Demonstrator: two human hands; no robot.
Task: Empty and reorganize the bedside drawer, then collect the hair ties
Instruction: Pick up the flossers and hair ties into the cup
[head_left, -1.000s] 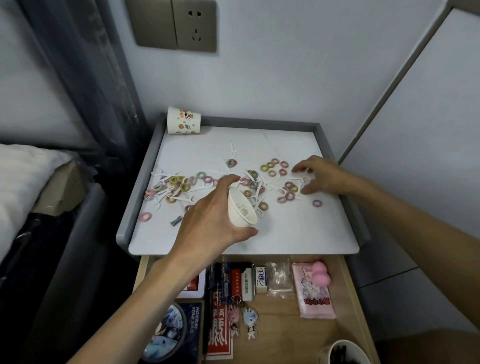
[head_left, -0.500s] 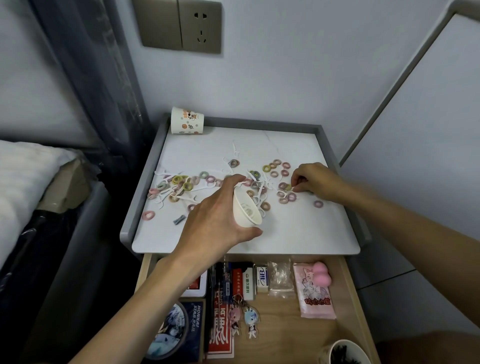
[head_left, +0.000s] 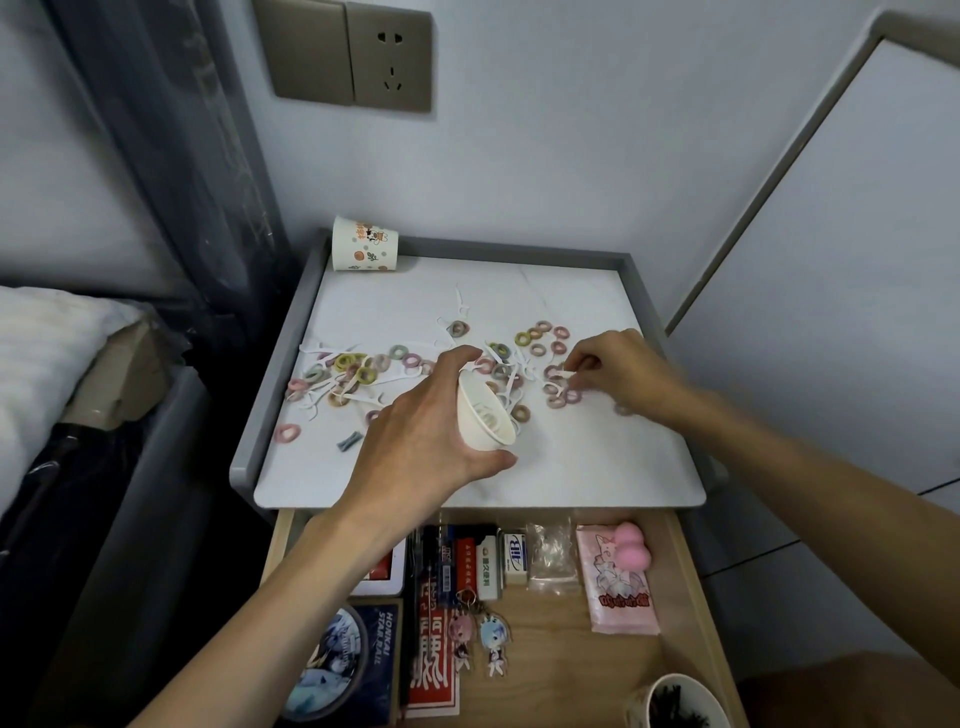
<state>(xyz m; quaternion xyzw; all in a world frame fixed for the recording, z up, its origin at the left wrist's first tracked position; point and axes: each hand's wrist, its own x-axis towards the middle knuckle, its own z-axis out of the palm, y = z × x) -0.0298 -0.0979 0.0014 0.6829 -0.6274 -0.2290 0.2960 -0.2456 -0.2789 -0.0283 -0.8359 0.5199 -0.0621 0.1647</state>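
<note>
Many small pastel hair ties (head_left: 358, 364) and white floss picks (head_left: 358, 397) lie scattered over the white nightstand top (head_left: 597, 457). My left hand (head_left: 415, 441) grips a plain white paper cup (head_left: 483, 421), tilted with its mouth toward the right, just above the middle of the top. Something pale lies inside it. My right hand (head_left: 618, 369) rests at the right cluster of hair ties (head_left: 558, 400), thumb and fingers pinched on a white floss pick (head_left: 563, 373). The open wooden drawer (head_left: 571, 660) is below.
A patterned paper cup (head_left: 365, 245) lies on its side at the back left corner. The drawer holds card boxes, two keychain figures (head_left: 478, 636), erasers, a pink packet (head_left: 618, 587) and a cup of dark items (head_left: 675, 701). A bed (head_left: 41, 353) is at left.
My right hand drew in from a flat spread to a pinch at the right cluster of hair ties. The left hand and its cup stayed nearly still.
</note>
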